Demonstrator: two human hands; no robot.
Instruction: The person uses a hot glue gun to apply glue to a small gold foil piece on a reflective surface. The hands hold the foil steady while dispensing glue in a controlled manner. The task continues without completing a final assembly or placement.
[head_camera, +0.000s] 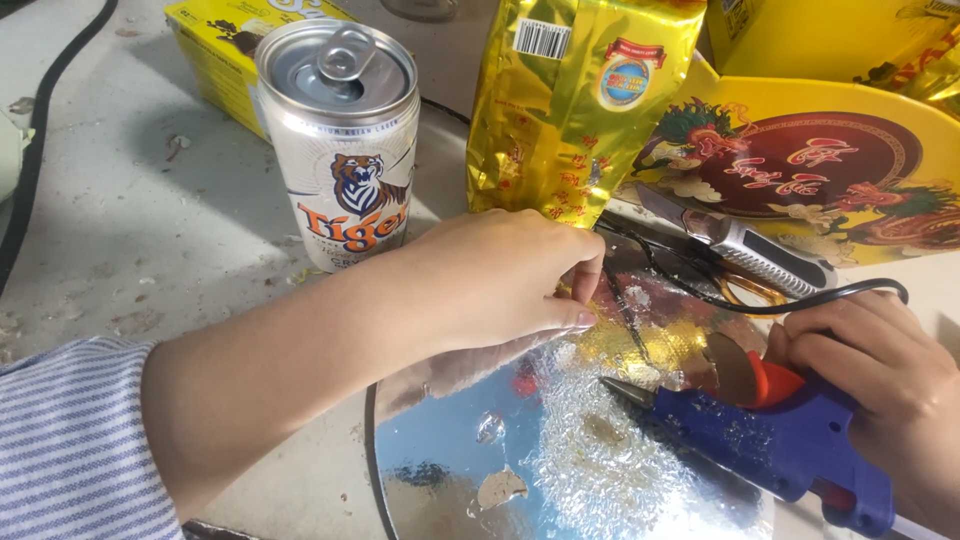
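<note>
Left hand (500, 275) reaching across from the striped sleeve (75, 440), fingers pinched on the lower edge of a gold foil pouch (575, 100) standing upright at the rim of a round mirrored disc (450, 450). Right hand (885, 365) clenched around a blue glue gun (790, 440), orange collar and metal nozzle aimed left toward the foot of the pouch, tip just above the disc's crinkled, glue-flecked surface. Black cord (760, 305) looping from behind the right hand across the disc. Utility knife (750, 250) lying just beyond, blade out, beside the yellow printed box lid (900, 130). Silver drink can (345, 140), unopened, upright on the grey tabletop (120, 220) left of the pouch. Yellow carton (215, 50) behind the can.
</note>
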